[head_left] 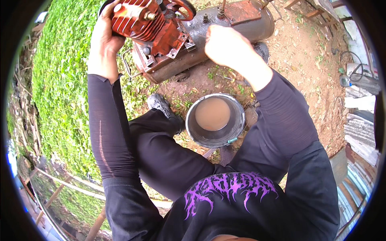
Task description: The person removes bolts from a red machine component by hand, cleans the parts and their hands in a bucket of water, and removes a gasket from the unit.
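Holding the red pump [140,26] by its left end, the left hand [105,40] has its fingers closed around it, though some are hidden. The pump sits on the left part of a long, dirty tank [197,51]. The right hand [227,45] is up over the middle of the tank, its fingers curled together — I cannot tell if anything is inside. A red wheel [185,10] is behind the pump, and a flat red plate [242,13] is on the right part of the tank. A bucket [193,130] of brown water [213,114] stands between the legs, in the way below the tank. One shoe [160,103] is just left of it. Green grass [64,80] runs along the left side. Bare dirt [309,68] gives open room on the right — until the bent metal sheets [362,134] at the far edge.
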`<state>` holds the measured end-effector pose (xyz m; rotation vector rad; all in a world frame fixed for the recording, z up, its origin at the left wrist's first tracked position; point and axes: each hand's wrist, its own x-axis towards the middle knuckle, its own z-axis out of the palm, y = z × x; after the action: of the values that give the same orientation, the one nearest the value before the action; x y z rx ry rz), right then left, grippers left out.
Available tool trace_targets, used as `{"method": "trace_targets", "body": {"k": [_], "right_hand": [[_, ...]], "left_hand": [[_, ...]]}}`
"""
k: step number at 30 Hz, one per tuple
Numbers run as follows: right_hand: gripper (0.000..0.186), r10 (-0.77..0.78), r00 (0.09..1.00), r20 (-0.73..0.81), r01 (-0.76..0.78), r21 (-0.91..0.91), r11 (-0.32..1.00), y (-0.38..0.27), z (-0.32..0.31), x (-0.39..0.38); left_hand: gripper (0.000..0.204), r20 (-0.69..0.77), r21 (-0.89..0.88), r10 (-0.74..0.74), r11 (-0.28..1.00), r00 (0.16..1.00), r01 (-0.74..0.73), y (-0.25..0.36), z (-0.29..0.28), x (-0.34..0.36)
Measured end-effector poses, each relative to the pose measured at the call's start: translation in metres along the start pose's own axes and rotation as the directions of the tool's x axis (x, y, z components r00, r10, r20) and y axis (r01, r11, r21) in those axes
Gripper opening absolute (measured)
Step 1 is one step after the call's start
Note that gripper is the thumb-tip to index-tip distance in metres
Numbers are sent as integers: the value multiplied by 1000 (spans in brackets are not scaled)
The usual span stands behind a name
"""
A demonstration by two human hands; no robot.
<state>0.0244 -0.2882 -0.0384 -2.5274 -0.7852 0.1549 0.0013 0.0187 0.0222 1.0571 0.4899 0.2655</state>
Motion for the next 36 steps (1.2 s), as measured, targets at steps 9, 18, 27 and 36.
{"method": "trace_targets", "body": {"k": [9, 18, 27, 36], "right_hand": [[17, 36, 994, 105, -46, 101, 994, 20, 22, 3], [21, 199, 977, 81, -215, 418, 883, 7, 91, 17], [19, 209, 971, 112, -235, 321, 917, -7, 83, 27], [36, 179, 963, 203, -237, 314, 919, -8, 74, 35]], "left_hand": [[28, 18, 63, 147, 987, 989, -148, -4, -30, 11], [34, 24, 26, 132, 991, 991, -132, -9, -21, 27], [38, -97, 46, 152, 988, 984, -148, -8, -5, 6], [37, -179, 28, 153, 988, 972, -150, -9, 10, -2]]}}
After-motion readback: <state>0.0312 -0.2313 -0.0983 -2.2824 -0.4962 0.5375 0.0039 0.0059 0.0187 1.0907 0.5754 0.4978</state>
